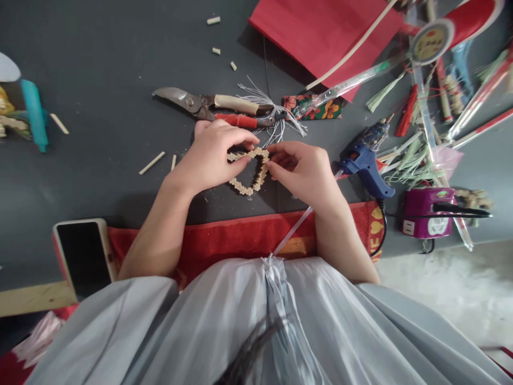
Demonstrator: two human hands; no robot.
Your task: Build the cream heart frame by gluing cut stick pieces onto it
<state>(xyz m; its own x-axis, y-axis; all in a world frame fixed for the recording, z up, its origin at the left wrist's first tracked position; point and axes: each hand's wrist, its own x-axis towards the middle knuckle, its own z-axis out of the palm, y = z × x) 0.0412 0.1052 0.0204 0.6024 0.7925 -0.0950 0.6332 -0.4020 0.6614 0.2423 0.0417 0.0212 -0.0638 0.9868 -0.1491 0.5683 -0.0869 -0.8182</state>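
Between my two hands, a heart-shaped ring of pale braided straw (pixel 249 188) is held just over the dark table. My left hand (pixel 214 152) pinches its left side between thumb and fingers. On the opposite side, the thumb and fingertips of my right hand (pixel 300 166) close on its upper right edge. Just beyond my left hand lies a pair of pruning shears (pixel 200 104) with one red-wrapped and one pale handle. White strings (pixel 292 125) spread around the ends of its handles.
A blue glue gun (pixel 366 166) rests right of my right hand, beside a purple box (pixel 430 214) and tangled tassels. Red paper (pixel 320 37) lies at the back. A phone (pixel 84 259) stands near the left front edge; a red towel (pixel 236 238) lies along it. Cut straw pieces (pixel 152 163) are scattered.
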